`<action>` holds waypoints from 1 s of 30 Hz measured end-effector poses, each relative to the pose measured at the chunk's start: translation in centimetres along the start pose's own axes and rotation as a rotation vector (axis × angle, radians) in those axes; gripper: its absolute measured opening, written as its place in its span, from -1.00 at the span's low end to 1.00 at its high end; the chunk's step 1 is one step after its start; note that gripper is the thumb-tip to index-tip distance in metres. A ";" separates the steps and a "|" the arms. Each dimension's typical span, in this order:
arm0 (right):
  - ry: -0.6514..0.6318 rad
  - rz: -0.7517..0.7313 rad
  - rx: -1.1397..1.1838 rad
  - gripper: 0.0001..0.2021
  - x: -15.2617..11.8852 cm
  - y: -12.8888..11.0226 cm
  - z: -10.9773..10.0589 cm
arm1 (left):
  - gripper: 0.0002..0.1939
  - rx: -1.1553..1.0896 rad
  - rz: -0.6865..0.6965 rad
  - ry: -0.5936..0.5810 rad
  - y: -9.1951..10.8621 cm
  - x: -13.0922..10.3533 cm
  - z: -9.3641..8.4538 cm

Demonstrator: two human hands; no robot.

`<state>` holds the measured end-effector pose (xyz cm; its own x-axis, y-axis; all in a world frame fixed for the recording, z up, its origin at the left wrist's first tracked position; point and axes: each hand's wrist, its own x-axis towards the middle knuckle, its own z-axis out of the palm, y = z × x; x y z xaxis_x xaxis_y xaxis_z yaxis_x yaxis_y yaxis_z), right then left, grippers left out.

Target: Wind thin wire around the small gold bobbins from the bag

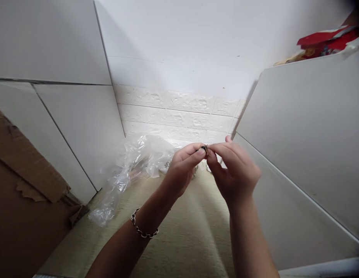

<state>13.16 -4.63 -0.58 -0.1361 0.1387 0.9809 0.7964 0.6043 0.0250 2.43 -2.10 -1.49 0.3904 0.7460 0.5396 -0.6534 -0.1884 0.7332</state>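
Near the middle of the head view, my left hand [183,166] pinches a small dark item [204,148] between thumb and forefinger. A chain bracelet [140,227] circles my left wrist. My right hand [233,166] meets it from the right, its thumb and forefinger closed on the item's thin yellowish strands [207,152]. The fingertips of both hands nearly touch, and they hide most of the item. Just behind the hands, small pale objects [209,167] show only in part.
Clear crumpled plastic [133,162] lies left of my hands on the pale greenish surface [182,235]. Torn brown cardboard [29,162] stands at the left. White panels [307,127] flank both sides, with red packaging [321,38] atop the right one. A white brick-patterned wall [179,112] is behind.
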 end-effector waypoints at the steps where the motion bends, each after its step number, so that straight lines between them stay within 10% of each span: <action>1: -0.012 0.002 -0.013 -0.89 0.0 0.0 0.0 | -0.88 0.016 -0.002 0.015 0.0 -0.1 0.0; 20: -0.059 0.185 -0.043 -0.89 -0.1 0.4 0.7 | -0.85 -0.291 -0.200 0.123 -1.1 -0.2 0.7; 24: -0.049 0.308 0.109 -0.89 0.4 0.5 0.3 | -0.83 -0.060 -0.174 0.058 -0.4 0.1 -0.1; 30: -0.059 0.365 0.409 -0.87 0.6 1.4 -0.8 | -0.87 0.731 0.222 0.165 1.6 -0.4 -0.4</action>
<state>14.68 -4.32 0.16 0.0644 0.4331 0.8990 0.5056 0.7625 -0.4036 1.00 -2.40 -0.71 0.1618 0.7164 0.6787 -0.0894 -0.6743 0.7330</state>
